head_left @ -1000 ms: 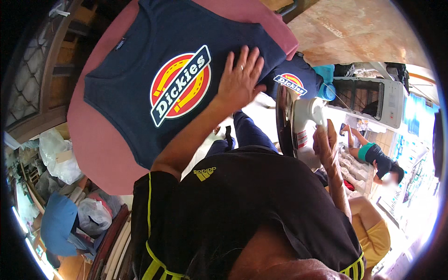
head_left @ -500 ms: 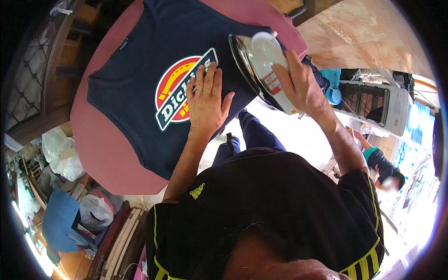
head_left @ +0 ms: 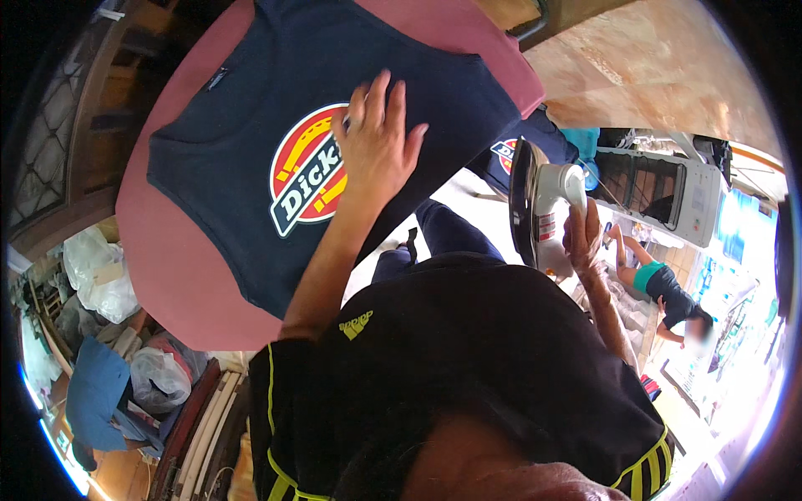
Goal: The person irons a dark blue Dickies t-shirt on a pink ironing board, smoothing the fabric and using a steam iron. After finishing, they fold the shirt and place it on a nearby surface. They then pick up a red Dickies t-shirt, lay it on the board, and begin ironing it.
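A dark navy sleeveless shirt [head_left: 225,175] lies spread on a padded board with a dusty pink cover [head_left: 171,280]. Its chest carries a red, yellow and white printed emblem [head_left: 288,179]. My left hand [head_left: 376,154] is over the emblem's right part, fingers spread, with nothing held; whether it touches the cloth is unclear. Off the board's right side, my right hand [head_left: 585,238] grips the handle of a white clothes iron [head_left: 551,204]. The iron is tilted up, its metal soleplate facing left, apart from the shirt. Behind it shows another dark garment [head_left: 543,142] with a similar print.
At right stand a white appliance [head_left: 697,200] with a dark front and a blue container [head_left: 591,173]; a person [head_left: 668,292] is farther off. Plastic bags [head_left: 104,280], a blue cloth-like shape [head_left: 100,392] and long pale strips [head_left: 205,434] are at lower left.
My right hand has carried the iron off the shirt, right and toward me, tilting it up. My left hand has shifted slightly right and up, its fingers spreading.
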A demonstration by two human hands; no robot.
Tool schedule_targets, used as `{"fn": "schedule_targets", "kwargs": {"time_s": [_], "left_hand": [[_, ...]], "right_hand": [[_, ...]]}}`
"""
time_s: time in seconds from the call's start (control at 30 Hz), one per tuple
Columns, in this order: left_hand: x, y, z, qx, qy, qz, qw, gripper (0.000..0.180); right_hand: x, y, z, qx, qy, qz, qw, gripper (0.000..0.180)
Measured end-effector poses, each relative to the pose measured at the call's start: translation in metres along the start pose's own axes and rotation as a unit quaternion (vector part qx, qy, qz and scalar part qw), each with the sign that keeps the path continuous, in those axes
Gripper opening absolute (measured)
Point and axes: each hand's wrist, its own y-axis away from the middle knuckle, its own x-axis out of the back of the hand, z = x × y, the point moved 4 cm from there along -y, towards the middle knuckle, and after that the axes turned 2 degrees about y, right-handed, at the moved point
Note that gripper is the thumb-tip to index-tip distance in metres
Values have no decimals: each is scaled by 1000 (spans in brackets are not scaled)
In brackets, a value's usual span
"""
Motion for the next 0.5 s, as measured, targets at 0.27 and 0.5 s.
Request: {"fn": "schedule_targets", "kwargs": {"time_s": [0.27, 0.5], "left_hand": [[-65, 62, 124, -101, 410, -620, 661, 54], [-8, -44, 39, -54, 0, 58, 997, 54]], "right_hand": [[14, 39, 16, -114, -234, 98, 961, 21], [38, 23, -13, -18, -188, 86, 978, 28]]}}
